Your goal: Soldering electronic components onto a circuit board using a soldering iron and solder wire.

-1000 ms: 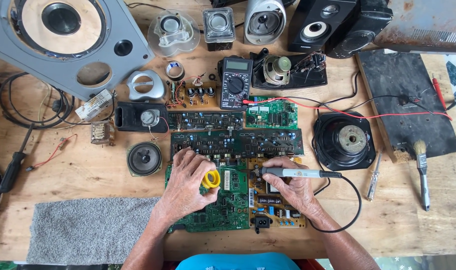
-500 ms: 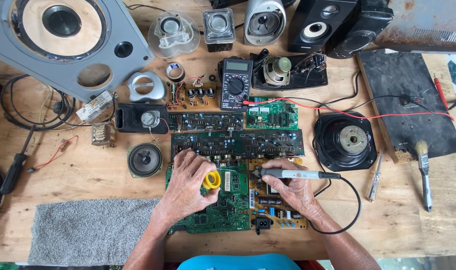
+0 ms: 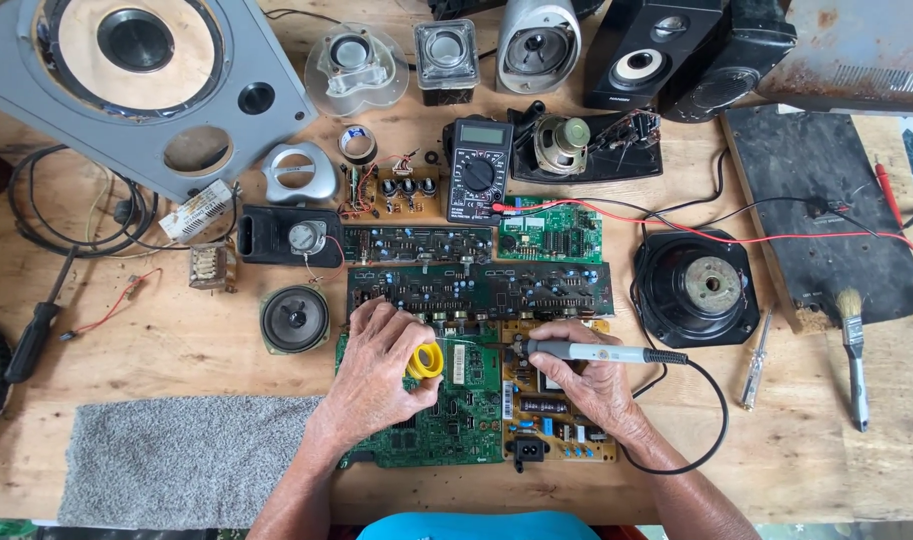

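Wooden counter (image 3: 176, 350) under me: my left hand (image 3: 376, 375) pinches the yellow solder spool (image 3: 425, 361) over the green circuit board (image 3: 446, 420), my right hand (image 3: 586, 385) grips the soldering iron (image 3: 586, 351) just right of it (keep the tip steady, I'd say); the multimeter (image 3: 478, 170) sits beyond.

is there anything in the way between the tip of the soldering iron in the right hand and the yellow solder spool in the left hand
Nothing visible does. The right hand holds the soldering iron flat, tip pointing left toward the yellow solder spool in the left hand. Between them lies only the bare face of the green circuit board, with a thin strand of solder running across.
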